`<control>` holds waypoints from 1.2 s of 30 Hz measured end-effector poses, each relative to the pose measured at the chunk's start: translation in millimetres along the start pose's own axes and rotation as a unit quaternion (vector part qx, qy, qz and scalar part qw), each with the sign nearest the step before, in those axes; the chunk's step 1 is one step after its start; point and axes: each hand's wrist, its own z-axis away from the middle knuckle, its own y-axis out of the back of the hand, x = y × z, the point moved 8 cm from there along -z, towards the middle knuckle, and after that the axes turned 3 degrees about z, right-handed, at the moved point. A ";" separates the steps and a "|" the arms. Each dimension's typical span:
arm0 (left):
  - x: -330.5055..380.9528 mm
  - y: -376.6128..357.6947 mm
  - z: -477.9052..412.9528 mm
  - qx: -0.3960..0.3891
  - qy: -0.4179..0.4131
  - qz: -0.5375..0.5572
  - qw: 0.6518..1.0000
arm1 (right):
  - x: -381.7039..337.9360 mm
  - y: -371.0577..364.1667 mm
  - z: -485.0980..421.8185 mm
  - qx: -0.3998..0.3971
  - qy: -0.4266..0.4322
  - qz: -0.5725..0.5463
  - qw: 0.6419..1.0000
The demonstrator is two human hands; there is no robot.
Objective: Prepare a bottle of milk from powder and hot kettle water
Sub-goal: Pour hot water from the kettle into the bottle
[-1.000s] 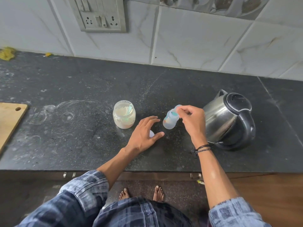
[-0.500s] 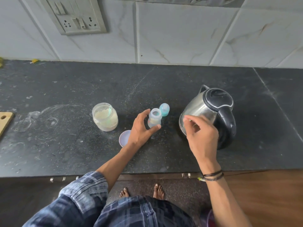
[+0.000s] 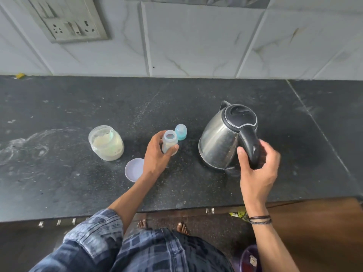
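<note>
The left hand (image 3: 155,158) grips the open bottle (image 3: 170,144); the right hand (image 3: 257,169) wraps the kettle (image 3: 220,142) handle.

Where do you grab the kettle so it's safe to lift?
Grab the kettle by its black handle, coming from the near right side, as the right hand does. The handle sticks out toward the person, opposite the spout, and keeps the hand off the steel, which may be hot.
</note>
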 end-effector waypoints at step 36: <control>3.7 6.1 -31.1 -0.082 -0.013 -0.071 0.994 | -78.7 -63.5 -96.3 -0.340 0.062 -0.006 0.938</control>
